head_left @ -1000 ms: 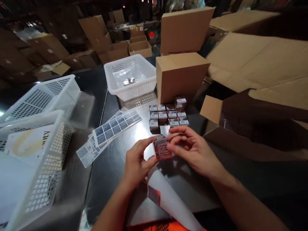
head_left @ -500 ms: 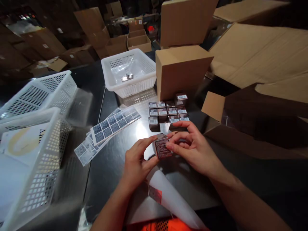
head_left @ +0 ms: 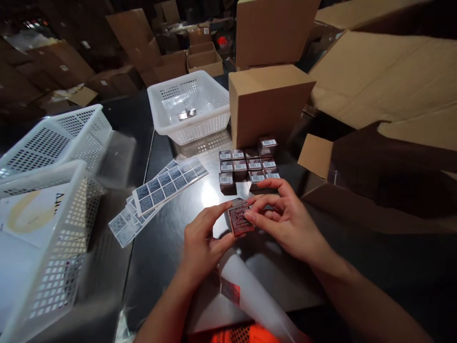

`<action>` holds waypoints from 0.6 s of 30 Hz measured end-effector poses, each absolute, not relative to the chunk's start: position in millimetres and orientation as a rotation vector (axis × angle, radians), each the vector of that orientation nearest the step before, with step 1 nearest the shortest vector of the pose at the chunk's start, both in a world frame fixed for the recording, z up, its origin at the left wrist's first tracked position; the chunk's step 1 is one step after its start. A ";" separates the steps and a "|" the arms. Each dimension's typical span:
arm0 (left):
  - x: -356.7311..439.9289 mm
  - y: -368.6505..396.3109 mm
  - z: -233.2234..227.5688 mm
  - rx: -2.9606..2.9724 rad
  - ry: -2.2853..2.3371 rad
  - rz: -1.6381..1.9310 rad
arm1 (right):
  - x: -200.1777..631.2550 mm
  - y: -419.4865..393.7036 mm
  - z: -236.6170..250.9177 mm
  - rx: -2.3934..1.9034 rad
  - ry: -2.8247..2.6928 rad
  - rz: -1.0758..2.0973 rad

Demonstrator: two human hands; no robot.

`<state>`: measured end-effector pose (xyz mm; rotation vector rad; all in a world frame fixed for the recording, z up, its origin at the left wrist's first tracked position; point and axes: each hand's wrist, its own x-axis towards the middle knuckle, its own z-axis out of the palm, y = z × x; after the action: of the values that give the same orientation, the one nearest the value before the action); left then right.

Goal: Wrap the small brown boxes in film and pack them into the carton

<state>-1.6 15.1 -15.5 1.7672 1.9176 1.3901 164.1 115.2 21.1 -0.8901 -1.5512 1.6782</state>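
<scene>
A small dark red box [head_left: 240,220] with fine print on its face is held above the metal table. My left hand [head_left: 203,233] grips its left side between thumb and fingers. With thumb and fingertips, my right hand [head_left: 285,216] pinches at the box's right edge; whether a label is between those fingers cannot be made out. Just beyond the hands, several similar small boxes [head_left: 240,166] stand in rows with barcode labels facing up. Sheets of square printed stickers [head_left: 167,185] lie overlapping to the left of the boxes.
A white basket [head_left: 193,128] with a few small silvery items stands behind the stickers. Beside it is a closed carton [head_left: 271,105]. An open carton [head_left: 371,166] is at right. More white baskets [head_left: 89,138] line the left. A white roll [head_left: 250,290] lies in front of me.
Both hands keep nearly the same hold on the small box, which is tilted very slightly. The whole view has shifted a little; nothing else has visibly moved.
</scene>
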 end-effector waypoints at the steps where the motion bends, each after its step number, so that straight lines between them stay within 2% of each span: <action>1: -1.3 15.3 -15.2 1.768 1.918 1.395 | 163.6 114.1 21.1 -0.889 -1.549 1.671; 12: 2.2 13.0 -11.3 1.641 2.044 1.418 | 167.4 120.0 18.3 -0.953 -1.570 1.328; 18: -17.8 19.4 -14.3 1.329 2.544 1.455 | 166.9 95.1 18.5 -0.505 -2.327 1.011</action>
<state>-17.8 19.4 -14.3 1.3290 2.5439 1.4548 166.9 95.1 18.5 -0.5046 -2.3271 1.0106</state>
